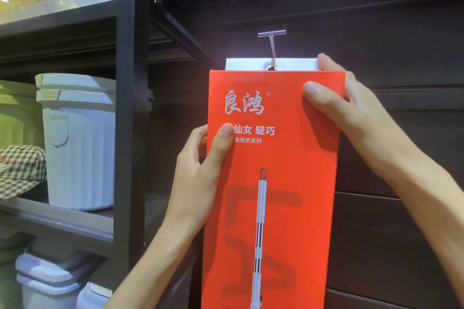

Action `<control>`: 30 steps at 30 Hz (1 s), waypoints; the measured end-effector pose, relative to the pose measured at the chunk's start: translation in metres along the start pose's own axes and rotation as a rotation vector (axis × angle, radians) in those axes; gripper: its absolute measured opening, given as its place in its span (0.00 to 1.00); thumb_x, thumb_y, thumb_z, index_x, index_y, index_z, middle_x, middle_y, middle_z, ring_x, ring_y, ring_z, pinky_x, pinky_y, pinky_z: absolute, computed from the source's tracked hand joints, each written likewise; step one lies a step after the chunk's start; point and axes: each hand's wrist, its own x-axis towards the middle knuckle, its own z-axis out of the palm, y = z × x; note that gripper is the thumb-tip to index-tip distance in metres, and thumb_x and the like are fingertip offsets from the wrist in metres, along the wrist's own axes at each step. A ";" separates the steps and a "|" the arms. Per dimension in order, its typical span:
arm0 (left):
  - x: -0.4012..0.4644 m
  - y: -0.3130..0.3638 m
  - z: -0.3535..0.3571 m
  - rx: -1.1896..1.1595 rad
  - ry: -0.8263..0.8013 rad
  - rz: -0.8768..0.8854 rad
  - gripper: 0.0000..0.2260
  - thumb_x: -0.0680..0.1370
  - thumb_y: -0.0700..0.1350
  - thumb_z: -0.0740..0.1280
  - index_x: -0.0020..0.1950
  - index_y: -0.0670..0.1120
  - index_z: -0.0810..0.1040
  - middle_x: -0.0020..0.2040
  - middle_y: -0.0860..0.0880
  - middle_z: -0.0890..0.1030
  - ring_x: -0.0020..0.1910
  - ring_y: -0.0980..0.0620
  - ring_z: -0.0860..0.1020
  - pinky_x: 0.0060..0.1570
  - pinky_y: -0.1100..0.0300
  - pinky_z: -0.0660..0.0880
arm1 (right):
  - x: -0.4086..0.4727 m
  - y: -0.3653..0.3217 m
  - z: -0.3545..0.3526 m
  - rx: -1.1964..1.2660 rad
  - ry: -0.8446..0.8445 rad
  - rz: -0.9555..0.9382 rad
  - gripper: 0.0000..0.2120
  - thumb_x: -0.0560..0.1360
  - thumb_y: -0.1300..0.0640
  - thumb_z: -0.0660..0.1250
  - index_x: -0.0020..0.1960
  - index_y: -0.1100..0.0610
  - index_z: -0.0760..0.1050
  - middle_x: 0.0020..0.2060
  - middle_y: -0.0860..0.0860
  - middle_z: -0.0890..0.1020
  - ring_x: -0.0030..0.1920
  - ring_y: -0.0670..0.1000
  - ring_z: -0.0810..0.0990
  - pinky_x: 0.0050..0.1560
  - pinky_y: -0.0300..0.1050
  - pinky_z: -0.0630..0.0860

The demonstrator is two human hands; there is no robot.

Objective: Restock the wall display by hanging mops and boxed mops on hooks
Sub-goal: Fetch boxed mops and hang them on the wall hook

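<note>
At frame centre, the orange boxed mop (273, 183) hangs upright with its white tab (251, 64) threaded on the metal hook (272, 42). The left hand (200, 165) grasps its left edge, the right hand (334, 100) its upper right corner. White writing reads 良鸿, 仙女 轻巧; the bucket (77, 148) at left says UUZO.

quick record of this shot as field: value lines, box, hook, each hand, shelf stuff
box: red mop box, upright against the dark wall
tab: white tab at the top, hole at the hook's tip
hook: metal hook on the wall
left hand: left hand grips the box's left edge
right hand: right hand grips the top right corner
shelf: white bins, checked cap
</note>
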 end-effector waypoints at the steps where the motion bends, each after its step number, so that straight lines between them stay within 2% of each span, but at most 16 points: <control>1: 0.000 -0.001 0.001 0.001 -0.002 -0.010 0.20 0.78 0.64 0.66 0.60 0.52 0.82 0.56 0.53 0.88 0.56 0.53 0.87 0.62 0.48 0.81 | 0.000 0.002 -0.001 -0.015 -0.011 0.009 0.19 0.77 0.37 0.66 0.58 0.49 0.69 0.65 0.39 0.73 0.54 0.20 0.71 0.51 0.16 0.66; 2: 0.000 -0.002 0.002 0.001 -0.002 -0.021 0.20 0.78 0.64 0.66 0.60 0.51 0.82 0.56 0.53 0.88 0.56 0.53 0.87 0.62 0.48 0.81 | 0.001 0.003 -0.001 -0.024 -0.021 0.021 0.18 0.76 0.36 0.66 0.58 0.46 0.69 0.65 0.42 0.73 0.54 0.20 0.71 0.51 0.16 0.66; 5: -0.002 -0.007 0.004 0.009 -0.016 -0.045 0.19 0.78 0.64 0.65 0.58 0.52 0.82 0.55 0.53 0.88 0.55 0.53 0.87 0.63 0.46 0.80 | -0.002 0.006 -0.001 -0.072 -0.040 0.066 0.16 0.75 0.34 0.65 0.58 0.39 0.68 0.70 0.42 0.71 0.54 0.22 0.71 0.50 0.16 0.66; 7: -0.003 -0.010 0.006 0.013 -0.024 -0.060 0.19 0.78 0.64 0.66 0.58 0.51 0.82 0.54 0.53 0.89 0.55 0.53 0.87 0.63 0.46 0.81 | -0.004 0.011 -0.002 -0.092 -0.036 0.078 0.18 0.74 0.30 0.65 0.60 0.35 0.69 0.74 0.45 0.70 0.56 0.22 0.70 0.54 0.18 0.66; 9: -0.003 -0.015 0.006 0.014 -0.015 -0.063 0.20 0.78 0.64 0.66 0.59 0.51 0.82 0.55 0.53 0.88 0.55 0.53 0.87 0.62 0.48 0.81 | -0.005 0.017 -0.003 -0.101 -0.015 0.095 0.29 0.70 0.25 0.65 0.70 0.29 0.70 0.71 0.38 0.69 0.63 0.25 0.68 0.65 0.28 0.66; 11: -0.001 -0.022 0.007 0.033 0.000 -0.057 0.22 0.78 0.69 0.66 0.60 0.53 0.82 0.57 0.52 0.87 0.58 0.52 0.86 0.65 0.45 0.80 | -0.005 0.024 -0.003 -0.145 0.015 0.113 0.45 0.66 0.22 0.61 0.81 0.33 0.60 0.64 0.32 0.67 0.66 0.29 0.66 0.64 0.32 0.65; 12: 0.000 -0.025 0.007 0.050 0.006 -0.056 0.25 0.77 0.73 0.66 0.61 0.55 0.82 0.59 0.52 0.86 0.60 0.52 0.85 0.66 0.43 0.79 | -0.005 0.027 -0.003 -0.166 0.023 0.114 0.48 0.65 0.22 0.60 0.82 0.35 0.57 0.62 0.31 0.66 0.65 0.30 0.66 0.62 0.31 0.65; 14: 0.001 -0.032 0.008 0.068 0.011 -0.068 0.29 0.74 0.76 0.64 0.62 0.57 0.82 0.62 0.53 0.84 0.63 0.51 0.83 0.67 0.42 0.77 | -0.006 0.033 -0.001 -0.187 0.035 0.109 0.48 0.66 0.22 0.59 0.83 0.35 0.56 0.62 0.33 0.65 0.66 0.31 0.63 0.62 0.30 0.64; 17: 0.002 -0.037 0.013 0.072 0.002 -0.078 0.27 0.75 0.75 0.62 0.60 0.57 0.83 0.61 0.53 0.84 0.60 0.54 0.84 0.66 0.46 0.79 | -0.009 0.042 0.003 -0.193 0.034 0.114 0.44 0.68 0.23 0.59 0.82 0.33 0.56 0.66 0.39 0.66 0.72 0.32 0.59 0.68 0.36 0.64; 19: 0.003 -0.039 0.015 0.068 0.021 -0.068 0.26 0.75 0.75 0.61 0.58 0.57 0.84 0.60 0.53 0.84 0.59 0.56 0.85 0.65 0.46 0.80 | -0.010 0.043 0.006 -0.186 0.039 0.115 0.43 0.69 0.23 0.59 0.82 0.33 0.57 0.68 0.40 0.66 0.74 0.35 0.59 0.68 0.35 0.65; 21: 0.004 -0.040 0.016 0.060 0.029 -0.068 0.26 0.76 0.75 0.61 0.57 0.57 0.84 0.59 0.52 0.85 0.59 0.54 0.85 0.65 0.45 0.79 | -0.009 0.043 0.008 -0.183 0.052 0.116 0.43 0.70 0.24 0.59 0.82 0.34 0.57 0.68 0.40 0.65 0.75 0.34 0.58 0.66 0.33 0.65; 24: 0.005 -0.040 0.014 0.066 -0.002 -0.090 0.26 0.78 0.74 0.60 0.57 0.57 0.85 0.59 0.51 0.86 0.63 0.48 0.83 0.68 0.41 0.76 | -0.010 0.043 0.007 -0.207 0.038 0.108 0.41 0.72 0.25 0.60 0.82 0.37 0.59 0.70 0.41 0.66 0.76 0.34 0.57 0.70 0.38 0.66; 28: 0.002 -0.037 0.010 0.089 -0.053 -0.125 0.24 0.79 0.74 0.59 0.54 0.59 0.85 0.58 0.53 0.87 0.64 0.49 0.82 0.69 0.43 0.76 | -0.015 0.034 0.004 -0.213 0.023 0.126 0.37 0.76 0.28 0.65 0.81 0.37 0.61 0.72 0.37 0.64 0.75 0.33 0.63 0.60 0.25 0.63; 30: 0.000 -0.034 0.011 0.108 -0.035 -0.150 0.21 0.80 0.73 0.59 0.50 0.62 0.85 0.58 0.51 0.84 0.61 0.53 0.83 0.67 0.46 0.77 | -0.017 0.031 0.005 -0.188 0.006 0.124 0.35 0.77 0.31 0.64 0.81 0.36 0.61 0.73 0.38 0.64 0.70 0.25 0.62 0.55 0.19 0.65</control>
